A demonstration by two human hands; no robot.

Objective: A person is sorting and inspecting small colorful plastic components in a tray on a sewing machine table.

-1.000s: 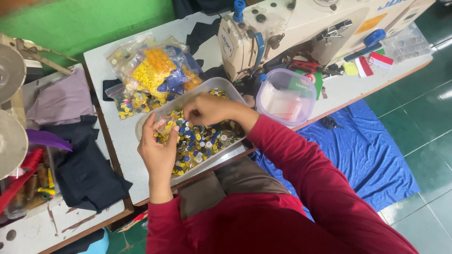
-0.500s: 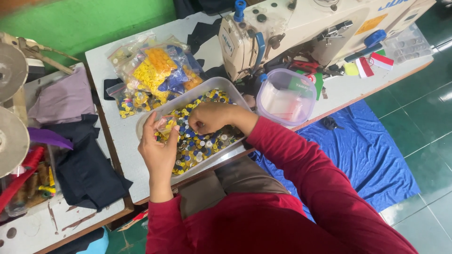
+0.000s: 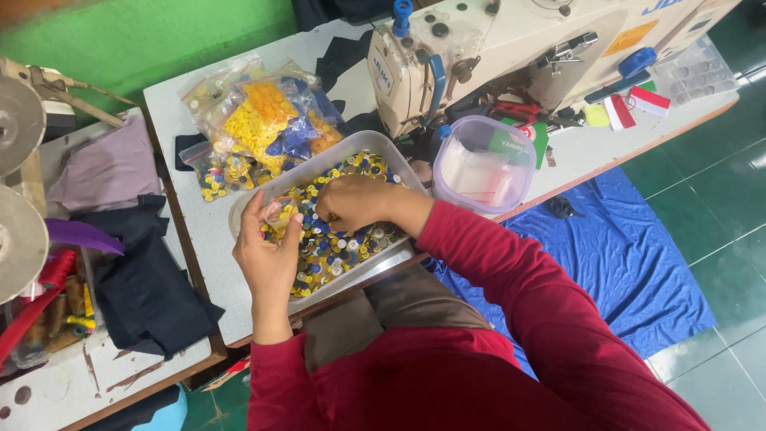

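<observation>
A person in a red long-sleeved top sorted small round plastic buttons, yellow, blue and white (image 3: 335,247), heaped in a shallow clear plastic tray (image 3: 399,164) at the front edge of a white sewing table (image 3: 199,231). The right hand (image 3: 355,201) rested knuckles-up on the pile, fingers curled down into the buttons; what it pinched could not be told. The left hand (image 3: 267,255), raised at the tray's left end, held a small clear plastic bag (image 3: 281,211) between thumb and fingers. Several clear bags of yellow, orange and blue buttons (image 3: 259,128) lay behind the tray. One round translucent plastic tub (image 3: 483,164) stood just right of it, before a cream sewing machine (image 3: 511,48).
</observation>
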